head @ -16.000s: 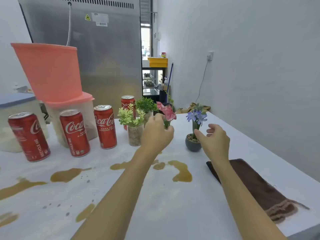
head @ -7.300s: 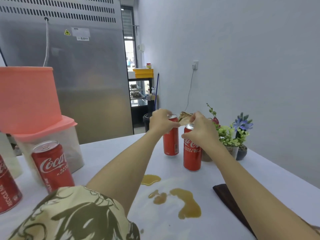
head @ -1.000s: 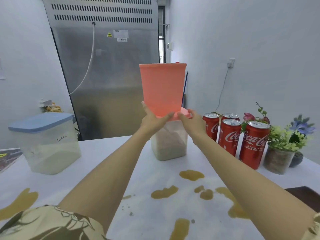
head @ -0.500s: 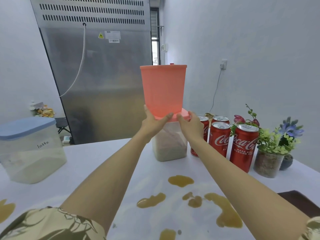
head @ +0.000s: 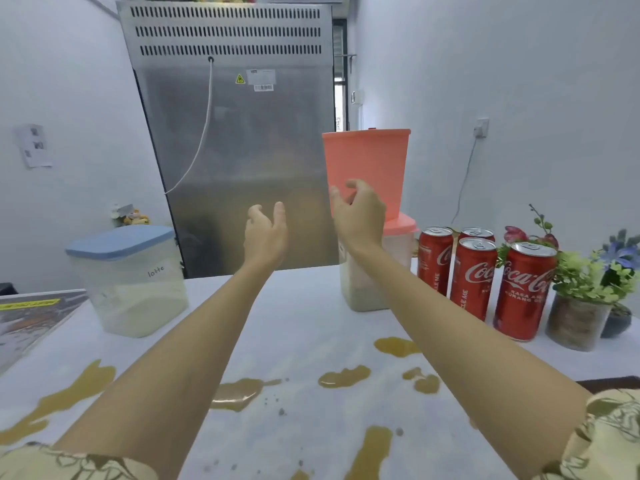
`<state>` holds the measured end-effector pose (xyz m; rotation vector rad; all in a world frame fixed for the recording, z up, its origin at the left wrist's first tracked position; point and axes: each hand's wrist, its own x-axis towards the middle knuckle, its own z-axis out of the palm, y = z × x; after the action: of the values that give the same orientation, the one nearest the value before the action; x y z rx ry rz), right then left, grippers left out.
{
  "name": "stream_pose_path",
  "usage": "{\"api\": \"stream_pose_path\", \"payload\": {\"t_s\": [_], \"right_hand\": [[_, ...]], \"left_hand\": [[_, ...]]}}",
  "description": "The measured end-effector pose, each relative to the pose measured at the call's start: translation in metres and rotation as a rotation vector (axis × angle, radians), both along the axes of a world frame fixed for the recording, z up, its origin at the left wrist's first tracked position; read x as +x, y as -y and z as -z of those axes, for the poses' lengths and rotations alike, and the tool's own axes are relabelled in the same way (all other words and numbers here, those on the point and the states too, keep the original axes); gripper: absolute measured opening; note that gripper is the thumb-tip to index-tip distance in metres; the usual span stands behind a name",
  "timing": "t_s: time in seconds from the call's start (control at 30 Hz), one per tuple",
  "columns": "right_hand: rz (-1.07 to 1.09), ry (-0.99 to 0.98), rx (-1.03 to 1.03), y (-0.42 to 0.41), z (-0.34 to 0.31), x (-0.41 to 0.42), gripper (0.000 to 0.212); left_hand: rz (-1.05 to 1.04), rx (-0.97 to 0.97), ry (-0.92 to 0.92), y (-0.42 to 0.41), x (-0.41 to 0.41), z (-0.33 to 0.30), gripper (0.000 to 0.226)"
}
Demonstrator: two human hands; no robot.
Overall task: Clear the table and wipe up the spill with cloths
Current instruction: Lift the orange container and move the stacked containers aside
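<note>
A coral tub point(head: 370, 161) stands upside down on a clear pink-lidded container point(head: 394, 268) at the table's far right. My right hand point(head: 356, 216) hovers just in front of the tub with fingers loosely spread, holding nothing. My left hand point(head: 265, 233) is raised in the air to its left, fingers relaxed and empty. Brown spill puddles point(head: 343, 375) spread across the white table point(head: 304, 320). A dark brown cloth point(head: 609, 382) shows only as a sliver at the right edge.
Several red cola cans point(head: 472, 275) stand right of the container, with small potted plants point(head: 581, 296) beyond them. A blue-lidded tub marked "lotte" point(head: 131, 278) sits at the left. A steel fridge point(head: 235, 140) rises behind the table.
Both hands have let go of the stacked coral tub and container, now set beside the cans. My left hand has swung away to the left; the view has turned left.
</note>
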<state>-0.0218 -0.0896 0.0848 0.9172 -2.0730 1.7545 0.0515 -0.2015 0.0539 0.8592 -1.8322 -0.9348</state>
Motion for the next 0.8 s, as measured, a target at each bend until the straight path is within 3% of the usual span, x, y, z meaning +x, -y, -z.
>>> {"api": "stream_pose_path", "payload": {"t_s": [0.17,0.4,0.5,0.63,0.7,0.8], "right_hand": [[-0.3,0.118,0.033,0.054,0.007,0.065,0.044],[-0.617,0.214,0.11,0.126,0.024,0.133,0.051],[-0.672,0.226,0.171,0.154,0.027,0.14,0.053],[-0.738,0.179,0.276,0.186,0.027,0.14,0.056],[-0.738,0.159,0.321,0.194,0.028,0.138,0.057],[-0.733,0.169,0.358,0.205,0.03,0.131,0.06]], "left_hand": [[-0.279,-0.161,0.009,0.031,0.073,-0.006,0.042],[-0.562,-0.13,0.186,0.079,0.166,0.01,0.045],[-0.531,0.061,0.197,0.1,0.187,0.014,0.067],[-0.343,0.286,0.105,0.122,0.191,0.018,0.098],[-0.281,0.253,0.109,0.129,0.186,0.022,0.096],[-0.264,0.134,0.096,0.138,0.181,0.026,0.074]]}}
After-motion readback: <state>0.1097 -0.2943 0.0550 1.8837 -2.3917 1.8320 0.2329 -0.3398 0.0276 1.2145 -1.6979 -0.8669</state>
